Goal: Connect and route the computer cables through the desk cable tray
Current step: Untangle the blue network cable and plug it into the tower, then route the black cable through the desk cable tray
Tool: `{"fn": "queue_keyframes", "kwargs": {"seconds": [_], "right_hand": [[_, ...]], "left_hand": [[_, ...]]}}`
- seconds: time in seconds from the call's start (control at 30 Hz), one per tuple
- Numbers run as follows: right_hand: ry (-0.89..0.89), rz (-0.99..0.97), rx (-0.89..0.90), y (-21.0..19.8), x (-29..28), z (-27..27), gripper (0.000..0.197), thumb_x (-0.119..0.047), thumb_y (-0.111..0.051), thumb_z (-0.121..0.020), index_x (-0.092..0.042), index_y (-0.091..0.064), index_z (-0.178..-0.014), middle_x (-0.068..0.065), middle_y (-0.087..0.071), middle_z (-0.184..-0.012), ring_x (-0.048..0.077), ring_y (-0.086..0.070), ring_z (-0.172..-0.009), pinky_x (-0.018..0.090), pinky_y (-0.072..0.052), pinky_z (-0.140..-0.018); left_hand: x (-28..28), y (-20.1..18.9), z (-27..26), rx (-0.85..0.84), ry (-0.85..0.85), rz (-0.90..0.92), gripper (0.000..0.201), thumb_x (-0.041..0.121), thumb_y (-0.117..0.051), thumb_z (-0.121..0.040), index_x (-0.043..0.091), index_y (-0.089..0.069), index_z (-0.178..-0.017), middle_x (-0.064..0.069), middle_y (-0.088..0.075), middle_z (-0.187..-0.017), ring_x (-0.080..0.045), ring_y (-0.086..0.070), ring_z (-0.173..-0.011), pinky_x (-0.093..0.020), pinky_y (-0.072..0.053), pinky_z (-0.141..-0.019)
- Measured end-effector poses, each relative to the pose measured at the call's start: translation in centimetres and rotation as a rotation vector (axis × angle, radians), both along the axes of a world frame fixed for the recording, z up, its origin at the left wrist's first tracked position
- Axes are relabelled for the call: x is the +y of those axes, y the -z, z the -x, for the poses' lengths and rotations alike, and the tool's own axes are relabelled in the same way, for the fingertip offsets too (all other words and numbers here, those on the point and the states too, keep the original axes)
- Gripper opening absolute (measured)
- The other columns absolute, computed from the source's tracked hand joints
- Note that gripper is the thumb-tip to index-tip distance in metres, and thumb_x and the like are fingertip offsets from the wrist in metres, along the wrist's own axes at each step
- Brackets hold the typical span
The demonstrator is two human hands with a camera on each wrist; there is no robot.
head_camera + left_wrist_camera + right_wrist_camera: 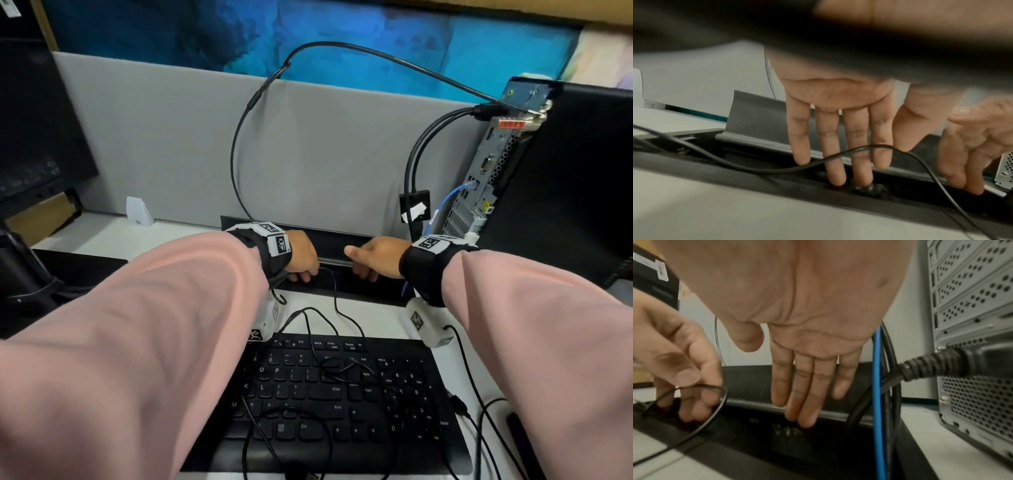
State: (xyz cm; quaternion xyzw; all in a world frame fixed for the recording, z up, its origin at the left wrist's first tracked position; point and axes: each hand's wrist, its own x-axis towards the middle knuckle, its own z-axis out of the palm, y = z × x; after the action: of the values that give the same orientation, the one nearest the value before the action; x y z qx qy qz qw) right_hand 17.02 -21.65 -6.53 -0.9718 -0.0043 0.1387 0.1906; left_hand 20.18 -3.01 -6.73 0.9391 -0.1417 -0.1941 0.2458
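Observation:
The desk cable tray (363, 286) is a dark slot at the back of the white desk, with its grey lid (756, 120) tipped up. My left hand (303, 258) reaches down into the slot with straight fingers (835, 159). A thin black cable (335, 291) runs from the keyboard side into the slot and arcs across those fingers (756, 168), looping past them (715, 415). My right hand (373, 255) hangs beside it, its straight fingertips (807, 415) touching the lid's lower edge (838, 414). Neither hand grips anything.
A blue cable (877, 386) and thick black cables (890, 402) drop into the tray's right end beside the computer tower (565, 171). A long black cable (239, 137) arcs over the grey partition. Loose thin cables lie over the keyboard (342, 394). A monitor (34, 120) stands left.

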Motion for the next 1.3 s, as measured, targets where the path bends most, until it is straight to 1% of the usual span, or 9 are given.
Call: {"fn": "queue_keyframes", "kwargs": {"seconds": [0.1,0.17,0.5,0.63,0.77,0.97,1.07,1.2,1.3], "right_hand": [[-0.018,-0.031,-0.009,-0.5,-0.4,0.6,0.046,-0.048,-0.042,-0.101,-0.014,-0.072,-0.096,0.0,-0.075,-0.094,0.019,-0.072,-0.087,0.035,-0.05,-0.095],[-0.041,-0.03,-0.027,-1.1,-0.6,1.7,0.037,-0.043,-0.047,-0.101,-0.015,-0.071,-0.098,-0.001,-0.075,-0.096,0.017,-0.072,-0.09,0.031,-0.051,-0.093],[-0.017,0.072,-0.126,-4.9,-2.6,12.1,0.029,-0.05,-0.059,-0.092,-0.024,-0.07,-0.088,-0.007,-0.072,-0.08,0.011,-0.068,-0.08,0.028,-0.052,-0.077],[0.015,0.167,-0.017,-3.6,-3.4,16.5,0.015,-0.036,-0.061,-0.089,-0.023,-0.07,-0.089,-0.005,-0.074,-0.088,0.014,-0.07,-0.08,0.029,-0.056,-0.079],[0.074,0.294,0.018,-1.7,-3.8,20.5,0.005,-0.028,-0.064,-0.084,-0.023,-0.066,-0.084,-0.005,-0.074,-0.082,0.013,-0.065,-0.073,0.022,-0.047,-0.062],[0.06,0.31,0.041,1.1,-4.1,22.8,0.024,-0.023,-0.079,-0.073,-0.022,-0.058,-0.086,-0.002,-0.065,-0.094,0.021,-0.062,-0.089,0.025,-0.044,-0.065],[0.082,0.247,-0.036,0.4,-4.5,23.0,0.02,-0.016,-0.073,-0.08,-0.022,-0.057,-0.091,-0.005,-0.059,-0.09,0.018,-0.056,-0.085,0.024,-0.04,-0.059],[0.155,0.077,-0.316,-3.1,-5.0,22.8,0.014,-0.018,-0.068,-0.083,-0.024,-0.063,-0.095,-0.006,-0.06,-0.091,0.017,-0.058,-0.086,0.025,-0.044,-0.072],[0.185,-0.16,-0.527,-5.3,-4.4,22.6,0.015,-0.017,-0.063,-0.084,-0.026,-0.062,-0.096,-0.002,-0.068,-0.086,0.019,-0.065,-0.077,0.031,-0.054,-0.074]], "left_hand": [[0.3,-0.7,0.2,-0.13,0.041,-0.098,0.026,0.018,-0.06,-0.091,0.01,-0.071,-0.113,-0.006,-0.071,-0.115,-0.024,-0.065,-0.098,-0.033,-0.053,-0.09],[0.6,-1.3,0.7,-0.212,0.01,-0.099,0.029,0.024,-0.064,-0.09,0.015,-0.069,-0.117,-0.002,-0.068,-0.119,-0.023,-0.062,-0.11,-0.031,-0.047,-0.097],[-0.3,-6.1,8.6,-0.361,0.108,-0.091,0.018,0.031,-0.061,-0.089,0.024,-0.073,-0.101,0.008,-0.069,-0.091,-0.017,-0.065,-0.096,-0.025,-0.047,-0.085],[-1.0,-6.1,12.6,-0.323,0.195,-0.082,0.015,0.032,-0.062,-0.087,0.024,-0.074,-0.093,0.007,-0.073,-0.088,-0.016,-0.068,-0.089,-0.033,-0.054,-0.09],[-1.1,-5.9,15.4,-0.321,0.257,-0.07,0.015,0.029,-0.059,-0.09,0.023,-0.073,-0.091,0.013,-0.067,-0.075,-0.012,-0.066,-0.082,-0.027,-0.053,-0.08],[-1.5,-6.1,17.6,-0.314,0.29,-0.013,0.019,0.027,-0.053,-0.091,0.025,-0.071,-0.083,0.012,-0.071,-0.075,-0.01,-0.071,-0.078,-0.027,-0.056,-0.077],[-1.7,-6.5,18.4,-0.334,0.316,-0.003,0.017,0.029,-0.055,-0.091,0.025,-0.071,-0.088,0.011,-0.071,-0.08,-0.013,-0.07,-0.082,-0.031,-0.057,-0.081],[-2.3,-6.5,19.0,-0.429,0.331,0.093,0.016,0.034,-0.06,-0.093,0.028,-0.066,-0.106,0.014,-0.065,-0.106,-0.01,-0.062,-0.097,-0.03,-0.05,-0.093],[-3.1,-6.6,19.7,-0.414,0.296,0.23,0.015,0.041,-0.061,-0.091,0.028,-0.063,-0.099,0.013,-0.066,-0.097,-0.012,-0.066,-0.085,-0.034,-0.055,-0.082]]}}
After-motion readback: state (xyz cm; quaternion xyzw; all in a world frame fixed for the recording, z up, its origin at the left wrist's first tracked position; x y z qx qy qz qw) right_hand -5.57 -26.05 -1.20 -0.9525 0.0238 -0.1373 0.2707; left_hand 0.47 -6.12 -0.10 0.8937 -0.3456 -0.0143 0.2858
